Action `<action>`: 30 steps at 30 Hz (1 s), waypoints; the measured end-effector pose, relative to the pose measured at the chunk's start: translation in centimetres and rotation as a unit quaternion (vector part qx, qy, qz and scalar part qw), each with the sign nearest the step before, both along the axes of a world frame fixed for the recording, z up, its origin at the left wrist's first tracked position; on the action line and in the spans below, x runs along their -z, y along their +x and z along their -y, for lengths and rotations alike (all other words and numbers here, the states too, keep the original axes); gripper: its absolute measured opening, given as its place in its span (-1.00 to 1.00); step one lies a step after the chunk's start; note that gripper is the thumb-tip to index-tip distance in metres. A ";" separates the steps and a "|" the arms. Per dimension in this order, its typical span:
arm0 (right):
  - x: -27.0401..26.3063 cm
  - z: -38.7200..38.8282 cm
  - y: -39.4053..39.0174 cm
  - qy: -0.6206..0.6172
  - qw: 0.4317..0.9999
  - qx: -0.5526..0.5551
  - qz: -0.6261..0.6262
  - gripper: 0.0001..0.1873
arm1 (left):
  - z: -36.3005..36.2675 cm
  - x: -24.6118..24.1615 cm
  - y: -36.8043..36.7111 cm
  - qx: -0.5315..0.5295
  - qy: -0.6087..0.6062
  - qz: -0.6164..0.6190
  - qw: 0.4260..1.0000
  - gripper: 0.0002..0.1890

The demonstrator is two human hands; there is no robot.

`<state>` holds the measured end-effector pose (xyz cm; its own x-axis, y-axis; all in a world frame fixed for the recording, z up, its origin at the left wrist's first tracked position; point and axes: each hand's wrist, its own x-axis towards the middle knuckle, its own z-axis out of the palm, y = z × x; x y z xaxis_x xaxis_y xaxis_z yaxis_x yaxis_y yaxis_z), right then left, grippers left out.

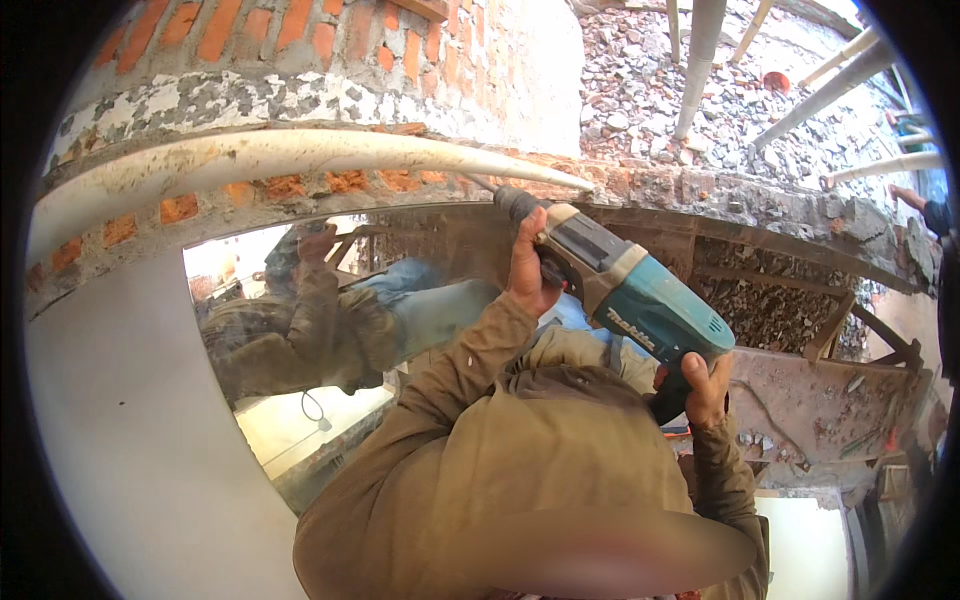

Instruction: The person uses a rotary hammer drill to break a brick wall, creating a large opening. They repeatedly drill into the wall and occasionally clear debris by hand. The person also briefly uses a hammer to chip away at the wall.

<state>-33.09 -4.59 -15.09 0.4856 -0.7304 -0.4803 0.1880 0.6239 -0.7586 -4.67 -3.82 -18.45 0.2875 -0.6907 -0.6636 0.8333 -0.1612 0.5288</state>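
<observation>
Both my hands hold a teal Makita rotary hammer raised in front of my chest, its nose tilted up and to the left. My left hand wraps the front grip just behind the dark chuck. At the back end, my right hand is closed around the rear handle. A thin steel bit runs from the chuck to the broken brick edge beside a pale pipe. Its tip is hidden, so I cannot tell how deep it sits.
Exposed brickwork rises beyond the pipe. Rubble covers the ground at upper right among slanted poles. A reflective glass pane stands at left beside a white surface. Another person's hand shows at far right. Dusty boards lie below.
</observation>
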 end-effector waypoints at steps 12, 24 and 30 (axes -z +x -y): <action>-0.7 -0.2 -1.1 -0.109 0.994 -0.014 -0.016 -0.06 | 0.0 -1.6 0.8 0.038 -0.152 -0.093 0.983 -0.60; 1.1 0.7 -6.7 -0.202 0.977 0.022 0.061 0.05 | -1.9 -16.4 -4.8 0.023 -0.250 0.097 0.963 -0.72; 0.5 2.1 -2.1 -0.243 0.959 0.006 0.144 0.03 | -1.4 -21.8 -2.5 -0.020 -0.271 0.206 0.940 -0.66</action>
